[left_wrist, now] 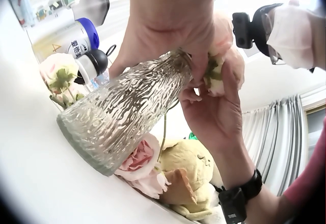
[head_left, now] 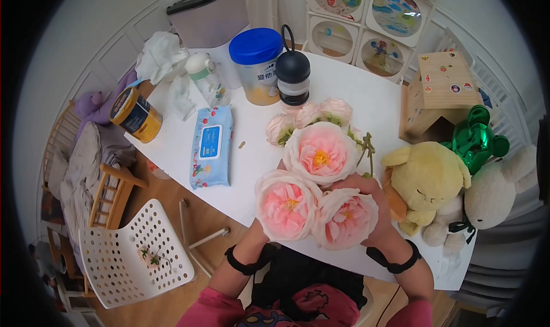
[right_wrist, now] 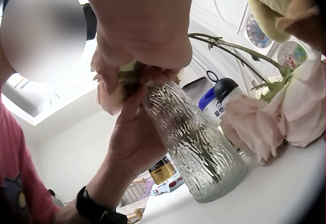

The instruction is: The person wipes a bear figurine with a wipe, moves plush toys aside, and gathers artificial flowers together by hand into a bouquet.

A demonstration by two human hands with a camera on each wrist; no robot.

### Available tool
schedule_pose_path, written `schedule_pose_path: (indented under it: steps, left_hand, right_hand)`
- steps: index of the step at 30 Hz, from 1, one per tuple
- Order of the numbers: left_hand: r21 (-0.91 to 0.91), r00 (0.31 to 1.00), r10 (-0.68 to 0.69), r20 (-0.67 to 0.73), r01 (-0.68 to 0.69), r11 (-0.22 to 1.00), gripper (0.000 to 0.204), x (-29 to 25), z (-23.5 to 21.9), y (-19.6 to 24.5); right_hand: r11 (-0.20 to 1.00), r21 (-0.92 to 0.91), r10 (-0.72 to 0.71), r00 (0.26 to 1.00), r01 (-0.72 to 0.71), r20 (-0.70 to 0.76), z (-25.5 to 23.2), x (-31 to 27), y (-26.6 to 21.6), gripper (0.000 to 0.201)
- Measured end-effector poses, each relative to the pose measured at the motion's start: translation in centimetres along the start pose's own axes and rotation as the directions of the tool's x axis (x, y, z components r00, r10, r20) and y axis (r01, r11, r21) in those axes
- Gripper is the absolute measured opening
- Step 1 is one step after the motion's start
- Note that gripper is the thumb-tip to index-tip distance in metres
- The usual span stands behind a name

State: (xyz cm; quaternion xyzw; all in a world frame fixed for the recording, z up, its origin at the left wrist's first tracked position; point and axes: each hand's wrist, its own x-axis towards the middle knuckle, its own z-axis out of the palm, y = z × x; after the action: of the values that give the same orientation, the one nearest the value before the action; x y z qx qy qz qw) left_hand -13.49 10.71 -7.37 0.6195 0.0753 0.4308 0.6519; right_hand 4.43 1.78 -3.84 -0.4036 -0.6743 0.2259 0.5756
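Observation:
A clear, ripple-textured glass vase [left_wrist: 122,107] leans over the white table, with stems showing inside it in the right wrist view. Three large pink roses [head_left: 321,153] bunch at its mouth and hide it in the head view. My left hand [left_wrist: 170,28] grips the vase's neck from one side. Opposite it, my right hand [left_wrist: 216,114] curls its fingers round a pale rose's base [left_wrist: 216,76] at the mouth. Other pale pink roses [right_wrist: 254,130] lie on the table beside the vase, their green stems [head_left: 368,149] reaching past my right hand.
Blue wipes [head_left: 212,146] lie left on the table [head_left: 252,172], near a yellow can [head_left: 137,115]. Behind stand a blue-lidded tub [head_left: 256,66] and a black-topped bottle [head_left: 293,75]. Plush toys [head_left: 427,178] and a wooden box [head_left: 444,80] line the right. A white chair [head_left: 114,264] holds a small flower.

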Motion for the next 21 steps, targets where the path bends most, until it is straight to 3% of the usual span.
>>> schedule_pose_path:
  steps: [12,21]
  left_hand:
    - [-0.04,0.998,-0.052,-0.028,0.051,0.998,0.059,0.08,-0.23,-0.25]
    - [-0.07,0.995,-0.089,-0.05,0.086,0.994,0.061,-0.64,-0.42,-0.25]
  right_hand:
    - [0.99,-0.116,-0.091,0.991,0.08,-0.095,0.3,0.6,-0.09,0.05]
    - [0.982,-0.178,-0.073,0.996,0.064,-0.045,-0.05,0.54,-0.12,0.053]
